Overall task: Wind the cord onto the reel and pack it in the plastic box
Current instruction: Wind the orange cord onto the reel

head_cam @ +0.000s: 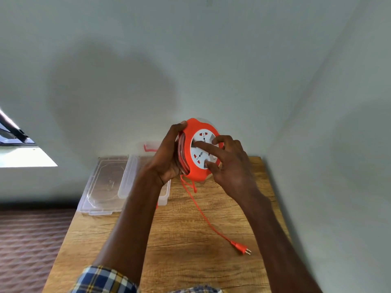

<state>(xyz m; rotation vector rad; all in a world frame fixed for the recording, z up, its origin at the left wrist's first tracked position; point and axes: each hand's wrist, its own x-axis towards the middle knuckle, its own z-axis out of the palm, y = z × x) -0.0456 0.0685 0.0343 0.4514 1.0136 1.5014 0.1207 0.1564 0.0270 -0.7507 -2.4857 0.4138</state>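
Note:
An orange reel (191,166) with a white socket face is held upright above the wooden table (179,240). My left hand (169,157) grips its left rim, fingers wrapped over the wound cord. My right hand (228,163) rests on the white face, index finger and thumb pressed on the hub. A loose stretch of orange cord (203,212) hangs from the reel's underside and runs across the table to the plug (242,248) at the front right. The clear plastic box (164,195) sits behind my left forearm, mostly hidden.
A clear lid (103,185) lies flat at the table's back left, beside the box. A pale wall stands right behind the table and along its right side. A patterned brown floor (29,240) lies to the left, below a window.

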